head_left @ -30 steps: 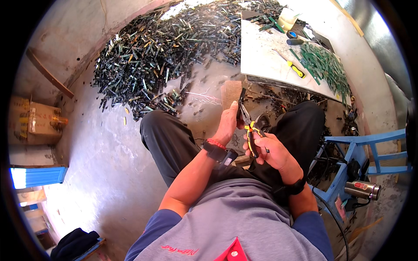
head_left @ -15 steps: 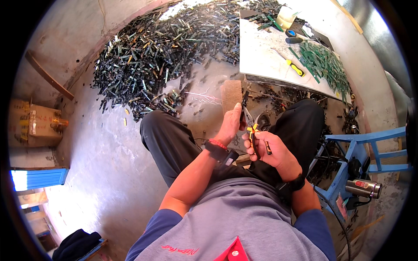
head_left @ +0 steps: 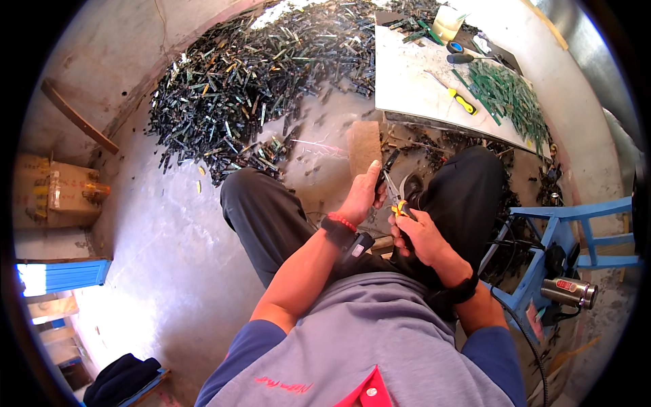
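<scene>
The jaws of the yellow-and-black pliers (head_left: 401, 207), clasped by the fingers of the right hand (head_left: 426, 234), have just spread wider, so the dark strip (head_left: 391, 160) (tilted, just beyond their tips) appears held only by the fingers of the left hand (head_left: 363, 192).

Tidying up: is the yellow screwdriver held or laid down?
Laid down: the screwdriver lies on the white board; the right hand holds pliers.
</scene>
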A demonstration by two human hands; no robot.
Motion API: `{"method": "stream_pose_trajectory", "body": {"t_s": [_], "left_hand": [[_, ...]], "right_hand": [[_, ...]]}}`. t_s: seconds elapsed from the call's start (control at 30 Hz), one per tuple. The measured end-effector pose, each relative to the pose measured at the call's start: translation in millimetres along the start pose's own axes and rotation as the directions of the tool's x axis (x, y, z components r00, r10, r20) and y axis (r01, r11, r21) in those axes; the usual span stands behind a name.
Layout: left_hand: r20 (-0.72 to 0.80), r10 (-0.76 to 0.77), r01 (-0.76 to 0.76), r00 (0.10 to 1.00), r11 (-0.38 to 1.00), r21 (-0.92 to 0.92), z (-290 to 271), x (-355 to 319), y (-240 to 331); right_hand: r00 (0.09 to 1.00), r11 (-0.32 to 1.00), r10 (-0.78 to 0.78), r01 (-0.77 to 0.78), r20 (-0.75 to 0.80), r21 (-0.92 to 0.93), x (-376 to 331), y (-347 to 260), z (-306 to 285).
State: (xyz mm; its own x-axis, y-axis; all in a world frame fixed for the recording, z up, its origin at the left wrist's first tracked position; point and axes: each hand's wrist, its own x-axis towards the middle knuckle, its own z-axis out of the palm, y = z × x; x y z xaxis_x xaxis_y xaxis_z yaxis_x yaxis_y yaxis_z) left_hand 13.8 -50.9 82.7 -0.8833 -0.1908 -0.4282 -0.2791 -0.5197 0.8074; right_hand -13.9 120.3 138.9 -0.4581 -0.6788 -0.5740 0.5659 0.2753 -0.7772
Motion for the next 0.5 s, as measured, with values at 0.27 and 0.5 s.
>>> {"method": "stream_pose_trajectory", "body": {"t_s": [0.27, 0.5], "left_hand": [[0.191, -0.210, 0.248, 0.959, 0.948, -0.199, -7.0, -2.3, -7.2], [0.240, -0.273, 0.327, 0.932, 0.917, -0.226, -7.1, -5.7, -4.7]], "right_hand": [[0.999, 0.958, 0.010, -0.019, -0.033, -0.286, -16.2, -4.9, -9.0], [0.985, 0.992, 0.113, -0.119, 0.127, 0.043, -17.9, -3.3, -18.4]]}}
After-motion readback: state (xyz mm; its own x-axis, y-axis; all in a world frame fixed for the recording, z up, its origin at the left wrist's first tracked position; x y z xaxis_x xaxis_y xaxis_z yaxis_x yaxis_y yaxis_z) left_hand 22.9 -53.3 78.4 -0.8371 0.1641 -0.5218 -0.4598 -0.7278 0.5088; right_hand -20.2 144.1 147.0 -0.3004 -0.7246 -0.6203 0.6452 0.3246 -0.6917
